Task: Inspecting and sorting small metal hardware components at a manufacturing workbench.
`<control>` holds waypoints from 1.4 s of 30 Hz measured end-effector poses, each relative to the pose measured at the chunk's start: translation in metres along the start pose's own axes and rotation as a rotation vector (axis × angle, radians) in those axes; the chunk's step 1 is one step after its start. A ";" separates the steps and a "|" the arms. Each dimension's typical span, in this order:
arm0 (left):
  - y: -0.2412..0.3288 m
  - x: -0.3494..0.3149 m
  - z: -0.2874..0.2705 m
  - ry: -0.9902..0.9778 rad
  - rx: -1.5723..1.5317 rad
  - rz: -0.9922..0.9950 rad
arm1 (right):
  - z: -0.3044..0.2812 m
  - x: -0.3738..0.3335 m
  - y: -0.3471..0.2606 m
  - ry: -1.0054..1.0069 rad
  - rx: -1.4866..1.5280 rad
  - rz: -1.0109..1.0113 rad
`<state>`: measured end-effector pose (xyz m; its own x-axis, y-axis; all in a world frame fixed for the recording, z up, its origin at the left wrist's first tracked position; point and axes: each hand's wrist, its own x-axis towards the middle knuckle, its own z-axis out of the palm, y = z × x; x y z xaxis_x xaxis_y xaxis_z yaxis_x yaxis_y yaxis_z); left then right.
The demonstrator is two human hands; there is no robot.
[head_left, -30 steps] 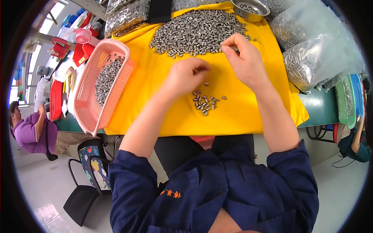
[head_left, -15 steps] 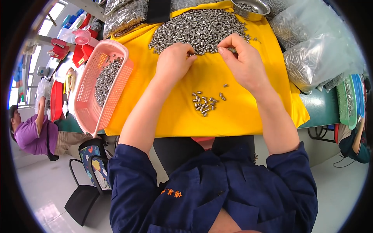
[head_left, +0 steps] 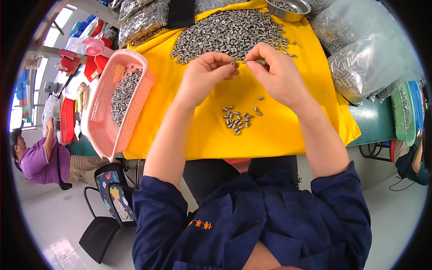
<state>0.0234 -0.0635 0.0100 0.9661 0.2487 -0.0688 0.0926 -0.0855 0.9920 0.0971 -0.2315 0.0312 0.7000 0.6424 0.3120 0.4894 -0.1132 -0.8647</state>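
Over the near edge of a large heap of small metal cylinders [head_left: 229, 33], both hands meet almost tip to tip. My left hand [head_left: 208, 74] is closed, with a small metal cylinder [head_left: 232, 64] pinched between thumb and forefinger. My right hand [head_left: 279, 74] is closed too; a thin pin-like tip shows at its fingertips, too small to name. Grey metal pieces [head_left: 263, 62] show under its curled fingers. Nearer to me, a small group of pointed metal pieces [head_left: 237, 121] lies loose on the yellow cloth [head_left: 193, 135].
A pink basket [head_left: 98, 121] with metal pieces stands at the left. Bags of metal parts [head_left: 353, 74] lie at the right, and a steel bowl [head_left: 288, 13] sits behind the heap. A black chair [head_left: 101, 234] and a person in purple [head_left: 38, 159] are at the left.
My left hand has moved right and slightly nearer to me, bringing a small metal cylinder close to the right fingertips. My right hand has shifted a little left. The loose group is unchanged.
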 end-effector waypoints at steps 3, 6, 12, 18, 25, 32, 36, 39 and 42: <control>0.000 -0.005 0.005 -0.076 -0.302 0.044 | 0.001 -0.001 0.000 -0.043 0.006 -0.026; 0.000 -0.006 0.004 -0.080 -0.290 0.046 | 0.002 -0.001 0.000 -0.076 0.019 -0.033; -0.001 -0.008 0.006 -0.085 -0.316 0.058 | 0.003 -0.001 -0.004 -0.110 -0.029 -0.019; 0.001 -0.009 0.011 -0.030 -0.210 0.046 | 0.011 -0.007 -0.004 -0.043 -0.283 -0.178; 0.000 -0.007 0.016 0.062 0.225 0.127 | 0.016 -0.007 0.005 -0.042 -0.400 -0.149; 0.000 -0.006 0.008 0.035 -0.115 0.038 | 0.002 -0.002 -0.002 0.078 -0.139 -0.023; -0.001 -0.007 0.009 -0.054 -0.143 0.057 | 0.005 -0.001 0.002 0.000 -0.094 0.031; -0.006 -0.007 0.005 -0.016 -0.202 0.013 | 0.006 -0.002 0.002 -0.001 -0.055 0.030; -0.006 -0.008 0.005 -0.080 -0.501 -0.072 | 0.007 -0.003 0.000 -0.018 0.001 0.014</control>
<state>0.0161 -0.0701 0.0038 0.9787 0.1607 -0.1277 0.0520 0.4075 0.9117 0.0918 -0.2282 0.0278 0.6976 0.6539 0.2927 0.4787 -0.1214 -0.8696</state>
